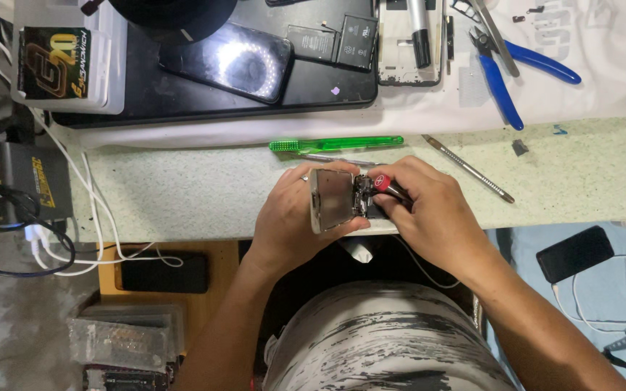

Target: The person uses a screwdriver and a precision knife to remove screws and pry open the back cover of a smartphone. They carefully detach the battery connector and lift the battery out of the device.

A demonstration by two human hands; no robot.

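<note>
The left hand [291,217] clamps an opened phone [336,200]; the right hand [429,210] pinches a red-capped screwdriver [389,187]. A green toothbrush [336,143] and tweezers [466,168] lie just beyond.

Black-gold label [53,62], dark phone screen [227,61]

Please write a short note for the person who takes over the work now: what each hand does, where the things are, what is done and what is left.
Left hand: holds the opened phone at the table's front edge, thumb under it.
Right hand: grips a red-capped screwdriver, tip in the phone's insides.
Near: green toothbrush and thin metal tool behind the hands; blue pliers, two batteries and another phone farther back.
Done: phone is open, metal plate lifted.
Left: work at the screwdriver tip; phone not yet closed. Screw state cannot be seen.
</note>
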